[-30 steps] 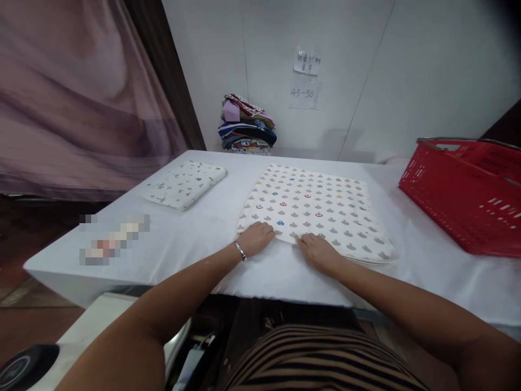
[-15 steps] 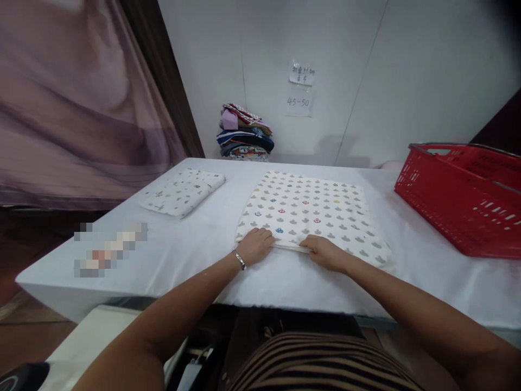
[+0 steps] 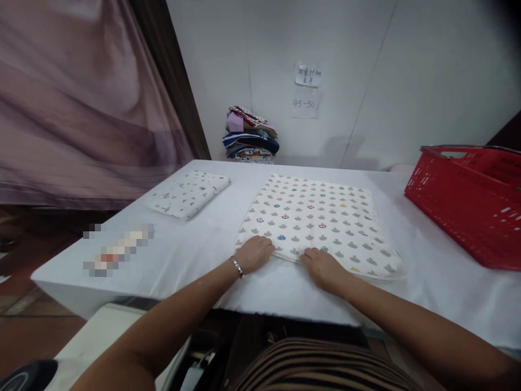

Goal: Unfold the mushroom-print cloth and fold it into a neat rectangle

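A white cloth (image 3: 321, 222) printed with small grey and coloured shapes lies folded flat in the middle of the white table (image 3: 195, 255). My left hand (image 3: 254, 253) grips the cloth's near-left corner, fingers curled over its edge. My right hand (image 3: 321, 266) rests on the near edge a little to the right, fingers pinching the layers. A bracelet sits on my left wrist.
A smaller folded printed cloth (image 3: 188, 193) lies at the table's left. A red plastic basket (image 3: 468, 201) stands at the right. A stack of folded clothes (image 3: 250, 136) sits against the back wall, under two paper notes (image 3: 307, 89). A purple curtain (image 3: 81, 98) hangs at left.
Both hands stay at the cloth's near edge; the view has shifted slightly. The near edge, lifted a little half a second ago, lies flatter now.
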The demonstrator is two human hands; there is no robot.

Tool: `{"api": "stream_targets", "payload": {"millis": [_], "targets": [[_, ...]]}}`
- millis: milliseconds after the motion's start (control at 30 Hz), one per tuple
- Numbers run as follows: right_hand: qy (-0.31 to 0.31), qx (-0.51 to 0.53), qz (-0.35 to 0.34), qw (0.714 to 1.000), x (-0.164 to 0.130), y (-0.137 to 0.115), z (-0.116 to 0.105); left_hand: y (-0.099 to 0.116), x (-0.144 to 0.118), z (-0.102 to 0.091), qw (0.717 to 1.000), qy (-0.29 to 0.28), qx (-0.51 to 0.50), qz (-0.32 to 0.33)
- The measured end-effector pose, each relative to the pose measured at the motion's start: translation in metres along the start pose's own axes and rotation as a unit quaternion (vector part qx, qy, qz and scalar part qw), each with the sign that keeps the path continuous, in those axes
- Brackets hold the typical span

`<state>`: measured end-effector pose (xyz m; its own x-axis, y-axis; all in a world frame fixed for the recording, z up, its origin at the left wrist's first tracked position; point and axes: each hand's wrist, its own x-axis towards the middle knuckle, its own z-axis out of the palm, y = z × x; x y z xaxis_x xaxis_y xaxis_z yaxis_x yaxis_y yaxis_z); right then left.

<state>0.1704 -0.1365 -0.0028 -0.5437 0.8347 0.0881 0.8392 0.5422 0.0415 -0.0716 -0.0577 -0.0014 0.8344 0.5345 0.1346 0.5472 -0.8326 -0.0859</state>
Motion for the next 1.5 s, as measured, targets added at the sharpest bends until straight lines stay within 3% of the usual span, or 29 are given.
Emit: {"api": "stream_targets", "payload": {"millis": [200,433,800,933,1133,1300,1500], "targets": [[0.052,-0.054,0.014,0.997,0.013,-0.016,0.003,0.005,-0.008,0.0,0.996,0.026,-0.056,-0.061],[0.074,-0.054,0.008,0.996,0.057,-0.037,0.01,0.013,-0.009,0.005,0.992,0.049,-0.066,-0.1],[0.027,0.003,0.031,0.999,0.069,-0.047,0.014,0.009,-0.014,0.009,0.981,0.082,-0.06,-0.164],[0.013,0.003,0.044,0.999,0.069,-0.047,0.013,-0.005,-0.027,0.007,0.956,0.115,-0.056,-0.263],[0.016,0.0,0.048,0.999,0.067,-0.045,0.016,-0.016,-0.053,0.01,0.876,0.18,-0.1,-0.437],[0.013,0.011,0.048,0.999,0.067,-0.043,0.019,-0.009,-0.063,0.012,0.855,0.195,-0.181,-0.444],[0.025,0.022,0.046,0.998,0.067,-0.043,0.02,-0.003,-0.054,0.01,0.853,0.165,-0.144,-0.474]]}}
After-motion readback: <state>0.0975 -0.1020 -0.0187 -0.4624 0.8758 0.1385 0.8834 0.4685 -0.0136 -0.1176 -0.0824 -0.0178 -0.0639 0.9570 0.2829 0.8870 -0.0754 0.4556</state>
